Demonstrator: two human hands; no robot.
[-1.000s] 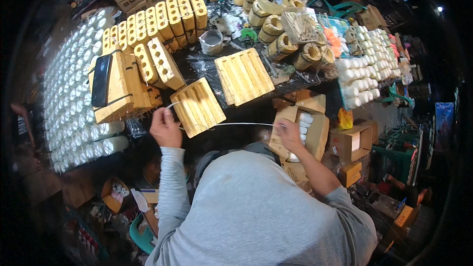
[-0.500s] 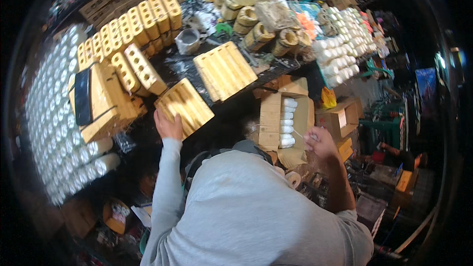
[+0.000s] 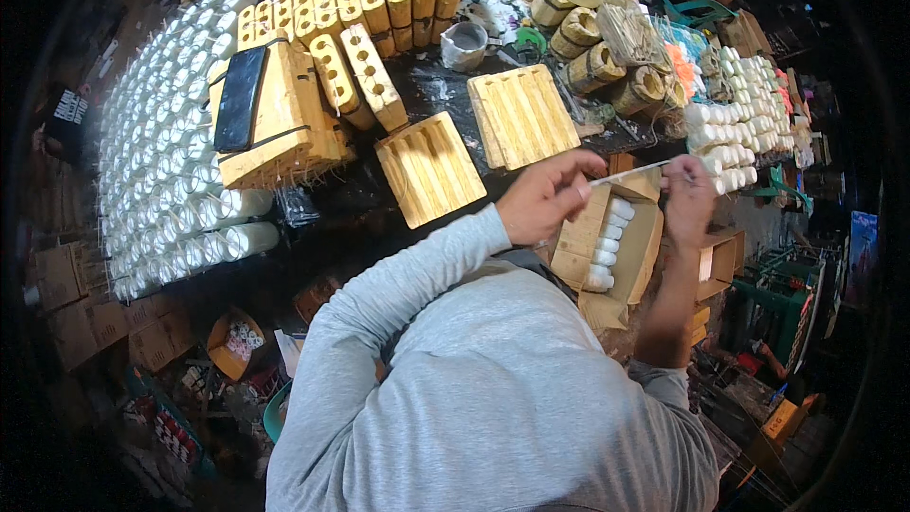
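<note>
A thin white string point(image 3: 627, 173) is stretched between my two hands, in front of me and above the table's near edge. My left hand point(image 3: 545, 197) pinches one end between thumb and fingers. Blurred by motion, my right hand point(image 3: 689, 197) has its fingers closed on the other end. Beneath the string stands an open cardboard box point(image 3: 645, 245) with a row of white rolls or cylinders point(image 3: 609, 245) inside. Left of my hands lie two yellow grooved mould halves, the nearer mould half point(image 3: 431, 171) and the farther mould half point(image 3: 523, 118), grooves up.
Yellow blocks with round holes point(image 3: 372, 0) stand in a row at the back. A dark phone point(image 3: 242, 100) lies on a strapped yellow block. Many white-filled clear glasses point(image 3: 171, 142) cover the left side. A grey mug point(image 3: 464, 45) and bamboo-like cups point(image 3: 592, 69) stand farther back.
My left hand has left the nearer mould half and moved right to the string. My right hand has risen forward. The view has shifted, so the table things appear farther right.
</note>
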